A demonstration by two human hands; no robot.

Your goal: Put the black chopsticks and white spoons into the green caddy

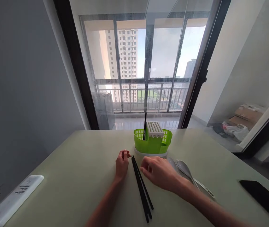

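Several black chopsticks [140, 189] lie lengthwise on the table between my two hands, their thin ends pointing away from me. My left hand [122, 162] rests just left of those thin ends, its fingers curled in and nothing visible in them. To their right, my right hand [158, 171] hovers low with bent fingers, and no held thing shows. Beyond the hands stands a green utensil basket [148, 146] with a white slotted holder [155, 129]. Black chopstick [145, 126] stands upright in its left compartment. Grey and white spoons [184, 168] lie beside my right wrist, partly hidden by it.
The pale table [82, 176] ends at a glass door behind the basket. A white power strip [18, 197] lies along the left edge. Near the right edge is a flat black object [262, 197]. Boxes and bags [243, 126] sit beyond glass at right.
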